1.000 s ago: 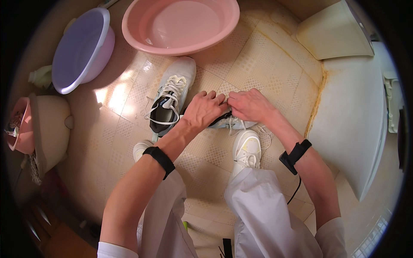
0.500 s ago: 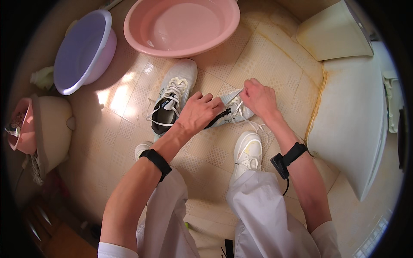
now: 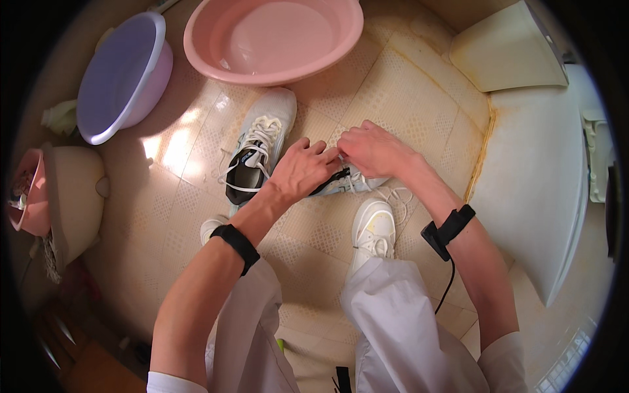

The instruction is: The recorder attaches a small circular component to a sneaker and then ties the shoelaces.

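My left hand (image 3: 303,169) is closed with bent fingers at the opening of a white sneaker (image 3: 359,182) that lies sideways on the floor. My right hand (image 3: 373,152) is closed too, its fingertips meeting those of the left over the shoe. What lies between the fingertips is hidden. Under my right hand a part of the laced front shows, and loose white laces (image 3: 396,195) trail beside it. To the left stands a matching sneaker (image 3: 267,128), toe pointing away, with a black lining and laces hanging loose.
A pink basin (image 3: 200,56) stands beyond the shoes, and a purple basin (image 3: 156,78) leans at the far left. Further left is a beige bin (image 3: 75,196) with a small pink tub (image 3: 36,190). A white panel (image 3: 531,177) is at right. My own white shoe (image 3: 373,229) stands close by.
My right hand has moved left to meet my left hand. The pale strip stretched between them earlier is now hidden. My left hand stays at the sneaker.
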`<state>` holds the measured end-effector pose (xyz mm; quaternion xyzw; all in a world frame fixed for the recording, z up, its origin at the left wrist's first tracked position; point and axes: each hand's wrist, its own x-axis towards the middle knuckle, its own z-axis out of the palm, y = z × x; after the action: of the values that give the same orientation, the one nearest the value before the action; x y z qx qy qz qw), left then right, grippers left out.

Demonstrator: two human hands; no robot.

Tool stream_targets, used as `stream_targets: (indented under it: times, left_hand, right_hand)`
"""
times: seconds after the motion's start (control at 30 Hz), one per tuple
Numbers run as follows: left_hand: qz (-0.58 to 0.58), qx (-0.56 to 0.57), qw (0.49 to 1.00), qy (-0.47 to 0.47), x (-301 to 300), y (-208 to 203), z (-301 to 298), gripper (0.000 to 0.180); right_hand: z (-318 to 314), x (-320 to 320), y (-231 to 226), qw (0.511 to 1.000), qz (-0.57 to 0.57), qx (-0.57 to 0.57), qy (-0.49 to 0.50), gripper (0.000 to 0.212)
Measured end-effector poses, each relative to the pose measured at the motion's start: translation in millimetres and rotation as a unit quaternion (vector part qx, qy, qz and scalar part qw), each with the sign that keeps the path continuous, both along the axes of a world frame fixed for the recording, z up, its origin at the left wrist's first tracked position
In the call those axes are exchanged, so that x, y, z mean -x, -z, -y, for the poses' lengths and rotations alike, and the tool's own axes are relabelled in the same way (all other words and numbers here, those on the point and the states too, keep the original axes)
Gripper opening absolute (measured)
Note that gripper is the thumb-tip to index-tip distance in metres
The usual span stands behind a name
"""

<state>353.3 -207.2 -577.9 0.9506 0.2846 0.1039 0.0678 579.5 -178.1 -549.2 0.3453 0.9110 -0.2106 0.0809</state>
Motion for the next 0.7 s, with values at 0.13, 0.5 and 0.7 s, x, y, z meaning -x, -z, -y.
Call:
stream_targets:
  times: [0.13,0.5,0.7]
  left_hand:
    - [0.014,-0.013,1.000,-0.002,6.6,-1.1,-5.6,0.024]
    - [0.024,0.012,0.999,-0.027,19.3,-7.0,5.3,0.026]
    - [0.028,0.006,1.000,-0.007,13.7,-4.8,5.4,0.026]
  right_hand:
    - [11.7,13.0,5.9,0.994,0.012,-0.094,0.058,0.019]
    - [-7.2,-46.9,10.9,0.908,0.167,-0.071,0.377,0.025]
    - [1.9,-21.3,4.0,0.972,-0.168,-0.142,0.086,0.027]
